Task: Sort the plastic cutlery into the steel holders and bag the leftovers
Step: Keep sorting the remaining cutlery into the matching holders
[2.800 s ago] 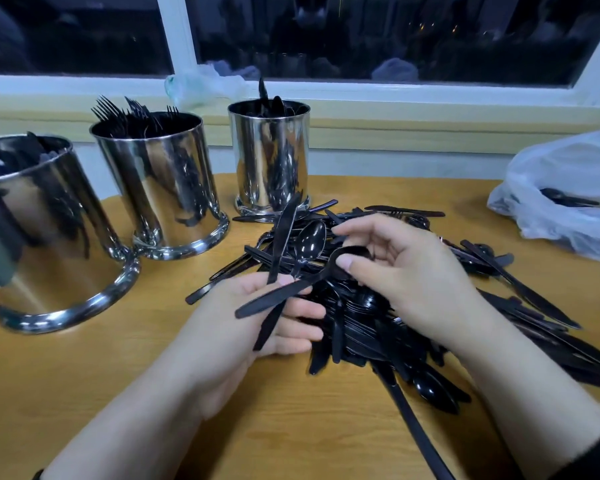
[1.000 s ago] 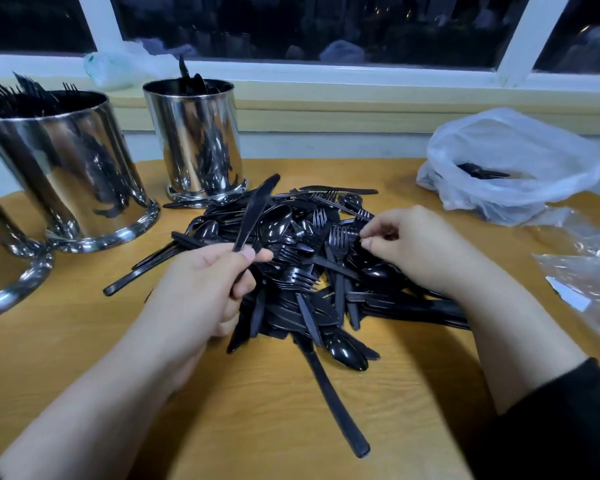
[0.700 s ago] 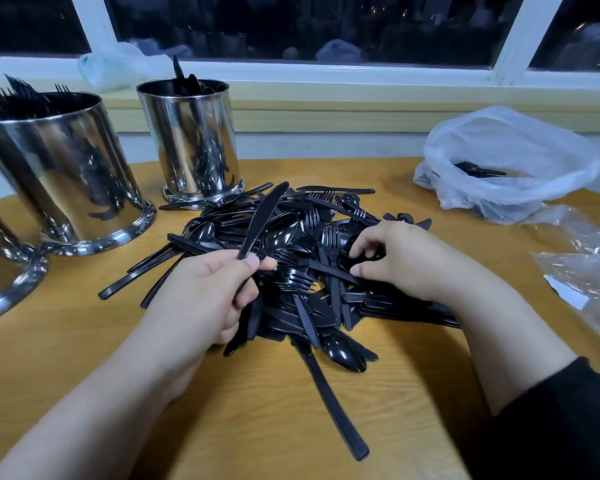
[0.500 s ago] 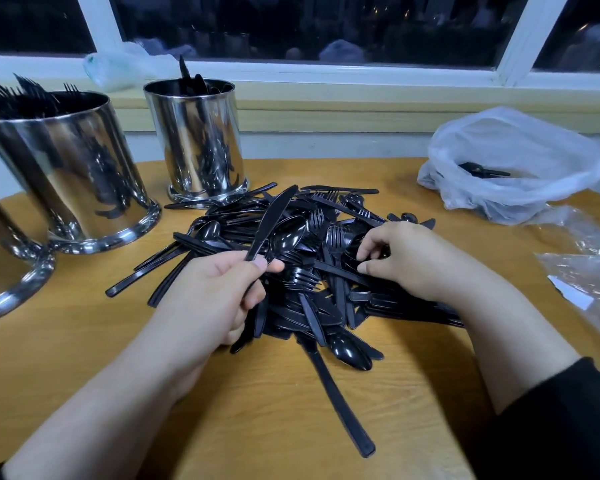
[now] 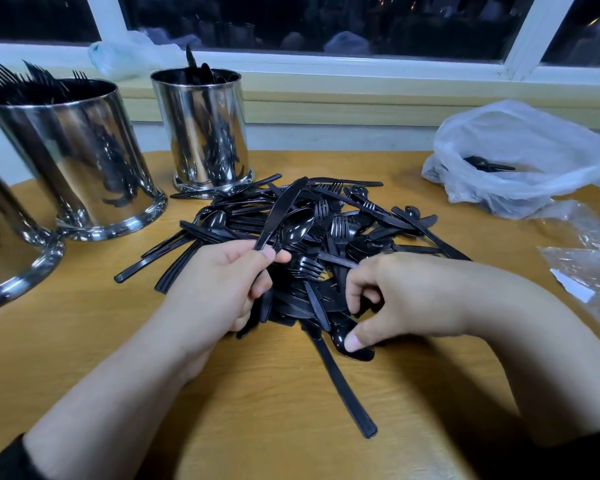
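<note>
- Because the black plastic cutlery pile is a tangle on the wooden table, just in front of the steel holders, expect light, stiff, slick pieces that snag on one another; take each by its handle.
- Your left hand is curled round a bundle, with a knife pinched under the thumb, blade pointing up and away.
- Your right hand arches over the pile's near edge, thumb pressing a spoon, fingers curled narrowly into the pieces; whether they hold one, you cannot tell.
- The white bag, well to your right, already has a few pieces inside.
</note>
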### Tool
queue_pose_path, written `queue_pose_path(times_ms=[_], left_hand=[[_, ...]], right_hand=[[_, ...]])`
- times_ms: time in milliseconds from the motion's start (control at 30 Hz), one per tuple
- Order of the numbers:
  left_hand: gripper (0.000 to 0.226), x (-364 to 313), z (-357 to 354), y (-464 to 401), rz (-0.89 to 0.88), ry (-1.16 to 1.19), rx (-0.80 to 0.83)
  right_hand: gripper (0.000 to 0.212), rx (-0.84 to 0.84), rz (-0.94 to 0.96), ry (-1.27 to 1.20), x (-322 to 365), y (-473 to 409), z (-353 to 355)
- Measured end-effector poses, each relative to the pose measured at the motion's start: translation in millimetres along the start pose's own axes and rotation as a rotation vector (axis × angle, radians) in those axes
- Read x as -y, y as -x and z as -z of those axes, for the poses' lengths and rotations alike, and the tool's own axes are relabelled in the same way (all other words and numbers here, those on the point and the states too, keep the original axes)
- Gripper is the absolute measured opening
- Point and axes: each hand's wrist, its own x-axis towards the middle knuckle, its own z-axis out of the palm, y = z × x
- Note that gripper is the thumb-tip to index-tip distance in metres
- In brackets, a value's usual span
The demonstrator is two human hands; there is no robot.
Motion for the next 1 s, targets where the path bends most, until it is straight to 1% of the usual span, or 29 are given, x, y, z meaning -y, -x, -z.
queue_pose_path(times_ms=[100,200,333,500,567,633,767,833,900,933,1000], left_hand=[[0.027,-2,-1,2,0.008,0.032,0.009],[0.027,-2,-1,2,0.000,0.033,0.005],[0.027,-1,-1,1,-0.002,0.047,-0.003],[0.028,0,-1,1,-0.012,0.055,0.006],[0.028,0,-1,1,-0.020,0.056,0.008],[0.028,-1,-1,1,-0.027,0.056,0.010],[0.028,0,-1,2,-0.028,0.073,-0.007],[0.027,0,-1,2,-0.037,0.082,-0.018],[0.028,-1,-1,2,-0.051,0.096,-0.032],[0.028,-1,-1,2,-0.056,0.102,-0.040],[0.028,-1,0,2,-0.062,0.108,-0.047]], right_hand=[[0.039,-0.016,-0.005,0.030,3,2,-2],[0.027,-0.052,0.019,0.047,3,0,-2],[0.020,-0.115,0.031,-0.026,-2,-1,1],[0.015,-0.258,0.090,-0.273,-16,10,15],[0.012,-0.339,0.128,-0.420,-21,10,19],[0.014,-0.415,0.165,-0.574,-22,9,21],[0.010,-0.556,0.198,-0.718,-20,5,19],[0.014,-0.557,0.204,-0.907,-18,4,20],[0.025,-0.474,0.252,-1.115,-17,6,22],[0.031,-0.429,0.275,-1.152,-16,9,24],[0.037,-0.396,0.303,-1.100,-15,13,26]])
